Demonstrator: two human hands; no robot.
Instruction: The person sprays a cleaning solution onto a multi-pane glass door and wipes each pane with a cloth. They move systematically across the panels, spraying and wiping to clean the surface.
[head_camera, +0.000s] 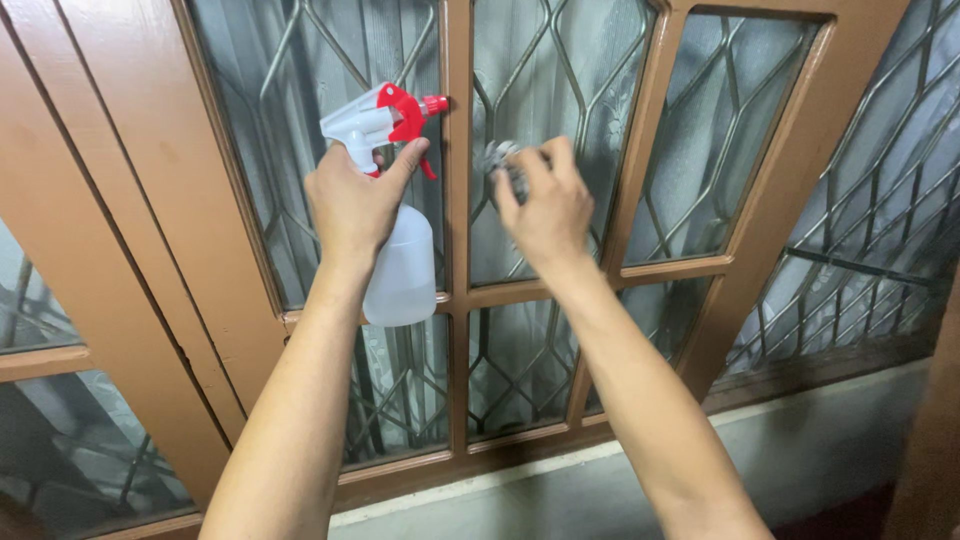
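Forearms: I am stretching both bare forearms up and away from me, rising from the bottom edge toward the window, the left one steeper, the right one slanting in from the lower right.
Left hand: my left hand (352, 205) is wrapping firmly round the neck of the spray bottle (398, 215), back of the hand toward me, index finger lying up along the red trigger.
Spray bottle: I am holding it upright, its white head and red nozzle pointing right, the tip right at the middle wooden bar; the clear body is hanging below my fist, in front of the left pane.
Right hand: my right hand (545, 205) is curling its fingers tightly over a grey cloth (500, 160), wrist bent back, knuckles toward me.
Grey cloth: I am pressing it flat on the glass pane (590, 110) just right of the middle bar, only a bunched bit showing past my fingertips.
Window: the brown wooden frame (457, 300) is dividing the glass into panes, with a diamond-pattern metal grille (700, 150) behind them.
Below: a pale sill ledge (800, 440) is running under the frame.
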